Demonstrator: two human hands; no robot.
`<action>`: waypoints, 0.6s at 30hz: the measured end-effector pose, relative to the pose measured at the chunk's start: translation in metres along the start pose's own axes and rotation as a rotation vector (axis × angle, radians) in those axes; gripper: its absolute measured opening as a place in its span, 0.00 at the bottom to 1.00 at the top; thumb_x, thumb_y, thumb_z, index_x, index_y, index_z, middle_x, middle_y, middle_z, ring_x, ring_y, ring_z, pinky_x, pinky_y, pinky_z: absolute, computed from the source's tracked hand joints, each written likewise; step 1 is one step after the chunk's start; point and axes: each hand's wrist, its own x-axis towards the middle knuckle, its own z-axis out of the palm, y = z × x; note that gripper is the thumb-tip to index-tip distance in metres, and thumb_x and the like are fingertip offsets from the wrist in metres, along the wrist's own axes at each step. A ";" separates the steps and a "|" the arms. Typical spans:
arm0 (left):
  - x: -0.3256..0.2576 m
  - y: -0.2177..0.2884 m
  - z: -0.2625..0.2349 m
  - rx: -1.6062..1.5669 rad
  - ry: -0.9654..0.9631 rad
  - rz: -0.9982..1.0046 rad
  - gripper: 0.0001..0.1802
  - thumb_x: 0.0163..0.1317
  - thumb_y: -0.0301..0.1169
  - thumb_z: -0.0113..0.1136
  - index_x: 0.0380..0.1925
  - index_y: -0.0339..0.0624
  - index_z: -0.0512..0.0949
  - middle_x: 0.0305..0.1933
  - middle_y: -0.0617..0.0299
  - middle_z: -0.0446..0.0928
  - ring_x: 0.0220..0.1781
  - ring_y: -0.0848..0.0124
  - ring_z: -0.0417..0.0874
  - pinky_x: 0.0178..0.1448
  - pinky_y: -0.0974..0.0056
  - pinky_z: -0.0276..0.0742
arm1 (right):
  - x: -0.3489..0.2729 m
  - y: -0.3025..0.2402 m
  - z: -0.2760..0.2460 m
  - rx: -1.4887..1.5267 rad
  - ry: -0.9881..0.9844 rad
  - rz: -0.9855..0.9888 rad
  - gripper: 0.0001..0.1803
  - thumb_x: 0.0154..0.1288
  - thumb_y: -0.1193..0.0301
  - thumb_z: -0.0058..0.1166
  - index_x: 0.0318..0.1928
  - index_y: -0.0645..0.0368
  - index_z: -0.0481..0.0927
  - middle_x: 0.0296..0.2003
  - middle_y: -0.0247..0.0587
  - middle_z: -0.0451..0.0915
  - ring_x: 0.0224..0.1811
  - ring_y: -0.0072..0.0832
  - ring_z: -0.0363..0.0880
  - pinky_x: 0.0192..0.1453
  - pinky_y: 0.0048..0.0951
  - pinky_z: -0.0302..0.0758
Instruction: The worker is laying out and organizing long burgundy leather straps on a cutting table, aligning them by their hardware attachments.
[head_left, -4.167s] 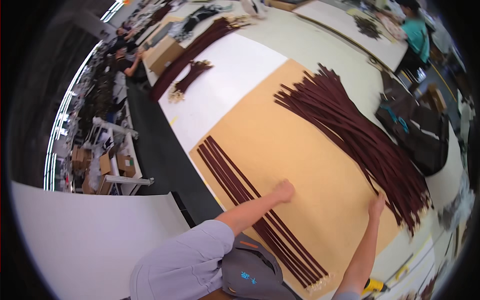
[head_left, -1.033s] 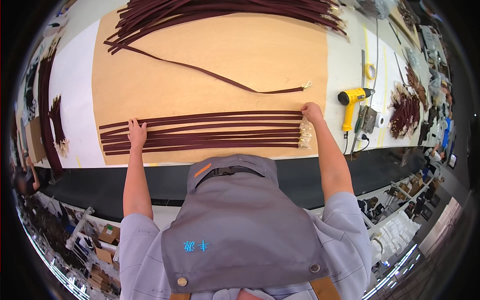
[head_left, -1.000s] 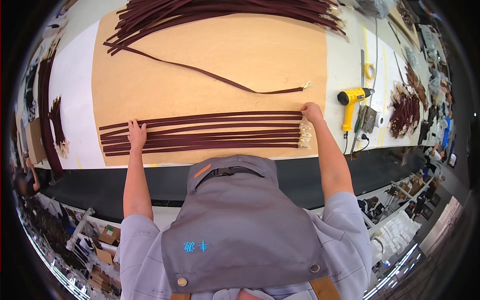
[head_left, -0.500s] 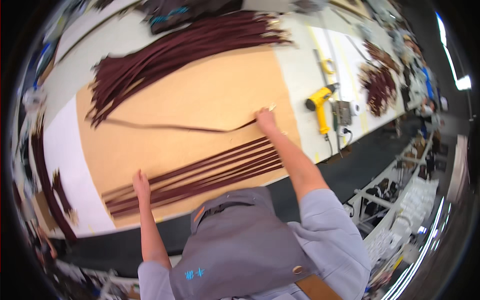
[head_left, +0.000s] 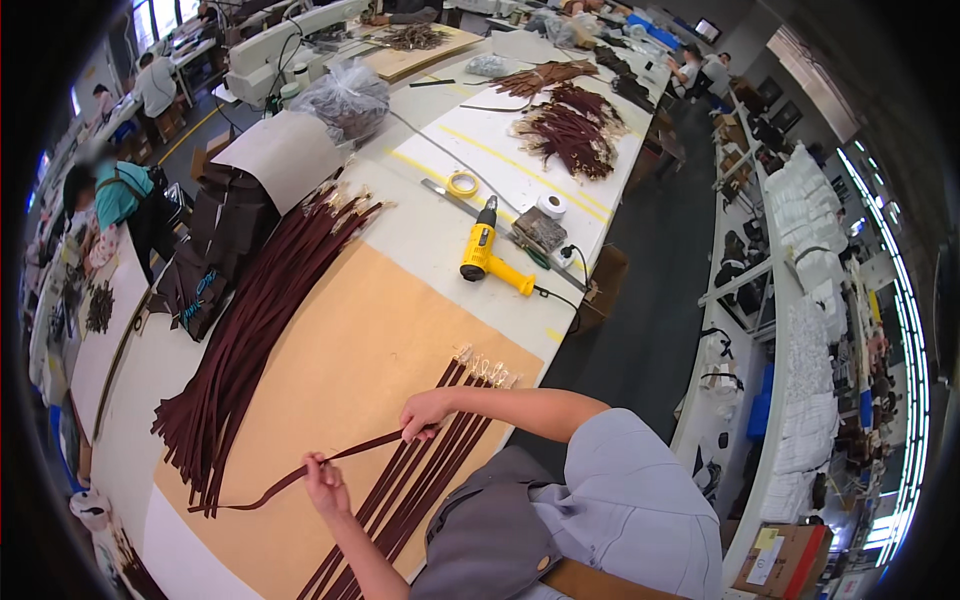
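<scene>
A dark burgundy strap (head_left: pixel 370 444) stretches between my two hands over the tan sheet (head_left: pixel 365 330). My right hand (head_left: pixel 428 411) is closed on one part of it. My left hand (head_left: pixel 326 486) pinches it further along, and the loose tail runs left to the ends of a large bundle of similar straps (head_left: pixel 265 330). Beside my hands, toward my body, lies a row of several burgundy straps (head_left: pixel 400 492) with gold-coloured metal clasps (head_left: pixel 485 368) at their far ends. My left forearm crosses in front of part of this row.
A yellow heat gun (head_left: pixel 490 262), a roll of yellow tape (head_left: pixel 462 184) and a small dark block (head_left: pixel 540 230) lie beyond the sheet. Further off is a burgundy strap pile (head_left: pixel 570 130). Dark folded fabric (head_left: pixel 225 240) rests left of the bundle. White shelving (head_left: pixel 760 300) stands across the aisle.
The view has turned toward the right. My left hand has left the row of straps and now grips the single strap. My right hand has drawn that strap nearer the row.
</scene>
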 end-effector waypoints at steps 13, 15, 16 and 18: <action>-0.142 0.224 -0.210 0.180 0.279 0.548 0.07 0.65 0.28 0.49 0.39 0.35 0.70 0.35 0.62 0.73 0.27 0.80 0.69 0.32 0.77 0.67 | -0.018 0.042 -0.086 -0.230 0.122 0.185 0.10 0.56 0.68 0.56 0.28 0.65 0.79 0.22 0.36 0.79 0.24 0.19 0.78 0.29 0.21 0.75; -0.152 0.209 -0.228 0.252 0.538 0.579 0.08 0.64 0.29 0.50 0.38 0.35 0.72 0.38 0.58 0.76 0.30 0.76 0.72 0.35 0.76 0.70 | -0.010 0.057 -0.103 -0.223 0.243 0.238 0.07 0.53 0.72 0.55 0.25 0.63 0.77 0.19 0.34 0.77 0.21 0.19 0.76 0.26 0.22 0.74; -0.157 0.201 -0.232 0.318 0.647 0.543 0.10 0.64 0.31 0.52 0.38 0.34 0.73 0.36 0.58 0.76 0.30 0.74 0.75 0.34 0.74 0.73 | -0.006 0.063 -0.109 -0.273 0.318 0.244 0.05 0.51 0.74 0.56 0.25 0.64 0.76 0.18 0.35 0.76 0.20 0.20 0.75 0.24 0.22 0.73; -0.163 0.188 -0.235 0.432 0.902 0.405 0.12 0.62 0.32 0.55 0.39 0.33 0.74 0.34 0.58 0.77 0.30 0.72 0.79 0.32 0.73 0.77 | 0.001 0.080 -0.123 -0.343 0.406 0.283 0.04 0.50 0.76 0.56 0.25 0.65 0.76 0.19 0.36 0.76 0.21 0.21 0.75 0.25 0.23 0.73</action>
